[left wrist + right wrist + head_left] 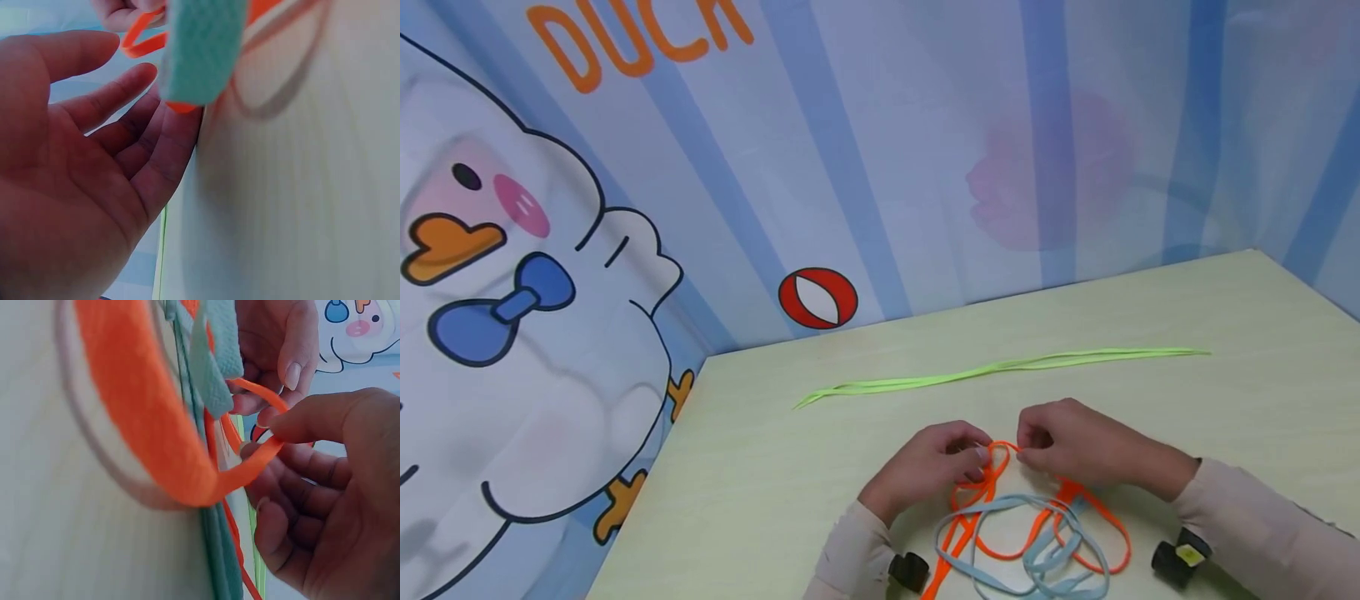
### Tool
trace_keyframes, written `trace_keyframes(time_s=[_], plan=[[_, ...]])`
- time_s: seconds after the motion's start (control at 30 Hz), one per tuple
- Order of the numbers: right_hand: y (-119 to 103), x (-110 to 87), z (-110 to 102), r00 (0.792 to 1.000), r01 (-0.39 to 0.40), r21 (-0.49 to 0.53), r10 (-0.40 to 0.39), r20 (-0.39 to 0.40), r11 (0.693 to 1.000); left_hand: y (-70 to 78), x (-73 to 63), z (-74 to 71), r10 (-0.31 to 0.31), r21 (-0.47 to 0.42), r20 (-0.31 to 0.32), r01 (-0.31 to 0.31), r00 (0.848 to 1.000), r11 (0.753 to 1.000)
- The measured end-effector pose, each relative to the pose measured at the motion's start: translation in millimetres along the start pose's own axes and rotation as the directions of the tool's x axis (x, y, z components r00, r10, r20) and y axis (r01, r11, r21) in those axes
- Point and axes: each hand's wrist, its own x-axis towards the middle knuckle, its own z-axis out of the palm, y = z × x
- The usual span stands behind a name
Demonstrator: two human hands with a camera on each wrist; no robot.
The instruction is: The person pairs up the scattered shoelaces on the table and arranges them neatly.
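Observation:
My right hand (1078,442) pinches a flat orange shoelace (137,400) between thumb and forefinger, as the right wrist view shows. Facing it, my left hand (936,462) is beside the same lace, its thumb and fingers apart and loosely bent around a small orange loop. Below both hands, more orange lace lies in loose curves, tangled with a light blue shoelace (1037,562). Close to the left wrist camera, a blue-green stretch of lace (203,56) covers some of the left fingertips.
Farther back on the pale wooden table (737,475), a yellow-green shoelace (925,381) lies stretched out lengthwise. A blue striped backdrop with a cartoon duck (550,400) stands behind and to the left. Black wrist cameras (1180,560) sit under both sleeves.

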Motion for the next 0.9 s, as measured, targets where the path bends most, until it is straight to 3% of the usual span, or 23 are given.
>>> trace_keyframes(time_s=[0.13,0.47,0.9], plan=[[-2.3,0.2,-0.6,0.999,0.051,0.026,-0.051,-0.021,0.998,-0.1,0.5,0.1,0.015,0.031,0.008,-0.015,1.0,0.999],[-6.8,-2.3,-2.0,0.995,0.088,0.083,-0.084,-0.051,0.993,0.3,-0.6,0.0,0.031,0.078,0.048,-0.034,0.998,0.996],[-6.8,-4.8,-2.4,0.992,0.108,0.183,-0.095,-0.078,0.977,-1.8,-1.9,-0.3,0.099,0.016,0.149,-0.102,0.984,0.995]])
